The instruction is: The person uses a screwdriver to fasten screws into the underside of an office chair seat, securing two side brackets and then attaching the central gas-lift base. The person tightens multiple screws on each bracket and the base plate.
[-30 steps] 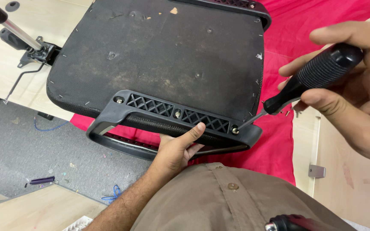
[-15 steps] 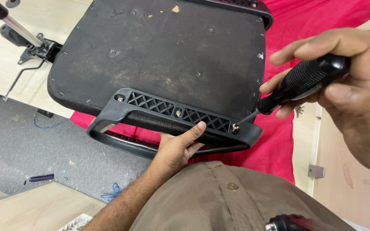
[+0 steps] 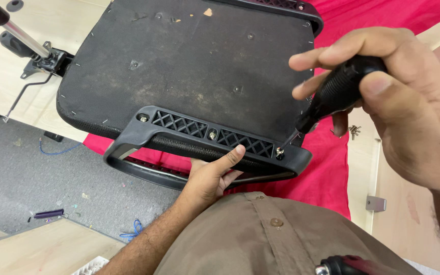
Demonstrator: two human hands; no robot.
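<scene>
Here, the screwdriver [image 3: 339, 89] is gripped in the right hand [image 3: 398, 102] at right of frame, its shaft slanted down-left onto the screw [image 3: 279, 152] at the right end of the armrest bracket [image 3: 207, 140], which is clasped mid-frame by the left hand [image 3: 212, 175].

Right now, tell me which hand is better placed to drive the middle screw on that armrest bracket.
Right. The right hand holds the screwdriver, tip at the end screw; the middle screw sits nearby. The left hand grips the bracket.
</scene>
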